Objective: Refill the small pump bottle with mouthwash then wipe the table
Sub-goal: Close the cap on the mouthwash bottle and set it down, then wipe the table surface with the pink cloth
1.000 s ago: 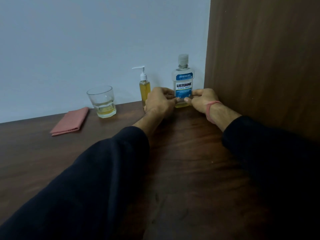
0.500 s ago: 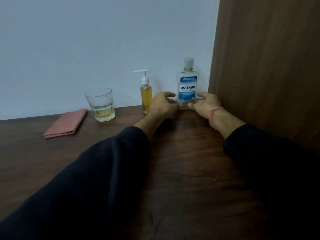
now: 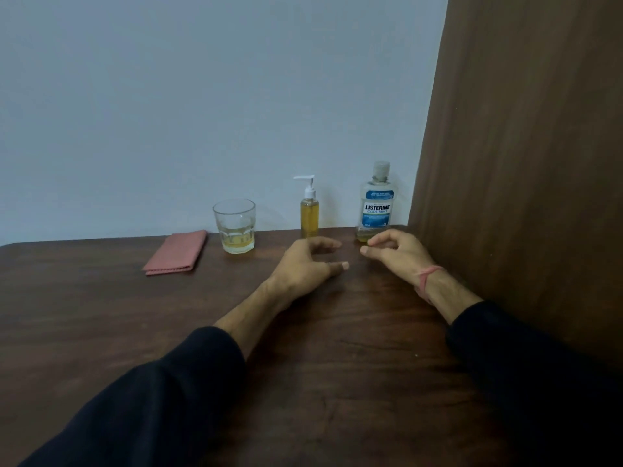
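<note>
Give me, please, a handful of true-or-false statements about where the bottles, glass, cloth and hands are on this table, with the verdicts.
1. The mouthwash bottle stands upright with its cap on. True.
2. The left hand grips the pump bottle. False: it holds nothing and sits in front of that bottle, fingers loosely curled.
3. The glass holds some yellowish liquid. True.
4. The cloth lies spread out under the glass. False: it lies folded to the left of the glass, apart from it.
5. The right hand holds the mouthwash bottle. False: it is empty, just in front of the bottle's base.
6. The pump bottle stands between the glass and the mouthwash bottle. True.
</note>
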Demonstrator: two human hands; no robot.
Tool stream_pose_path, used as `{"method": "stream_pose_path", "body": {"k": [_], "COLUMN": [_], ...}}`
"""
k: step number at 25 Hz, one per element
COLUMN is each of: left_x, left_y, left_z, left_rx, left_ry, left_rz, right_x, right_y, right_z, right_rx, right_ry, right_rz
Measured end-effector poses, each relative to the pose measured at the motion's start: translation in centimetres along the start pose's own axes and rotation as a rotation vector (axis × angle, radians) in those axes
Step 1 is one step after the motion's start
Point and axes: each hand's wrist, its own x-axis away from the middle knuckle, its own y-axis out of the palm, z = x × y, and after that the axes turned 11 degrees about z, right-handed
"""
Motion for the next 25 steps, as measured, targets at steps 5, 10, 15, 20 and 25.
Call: {"method": "stream_pose_path", "body": {"k": [5, 10, 15, 20, 25], "left_x": [4.9, 9.6, 13.7, 15.6, 13.8], "left_y": [-2.0, -6.6, -13.9, -20.7, -23.1], "left_z": [0.4, -1.2, -3.9, -6.9, -8.5], "left_rx": [0.0, -0.137, -0.344, -0.509, -0.619], "left_ry": [0.041, 0.075, 0.075, 0.034, -0.061], "left_rz": [-0.103, -0.13, 0.036, 0.188, 0.288], "right_x": [6.5, 13.2, 16.7, 18.3, 18.7], "right_y": [-0.1, 1.4, 3.4, 7.9, 13.2], "right_z": [-1.4, -2.2, -5.4, -9.4, -12.2], "right_rx": [0.161, 0.322, 0.524, 0.645, 0.764], "right_ry": [-0.122, -0.326, -0.521, -0.627, -0.771], "right_rz": [-0.162, -0.188, -0.352, -0.505, -0.515]}}
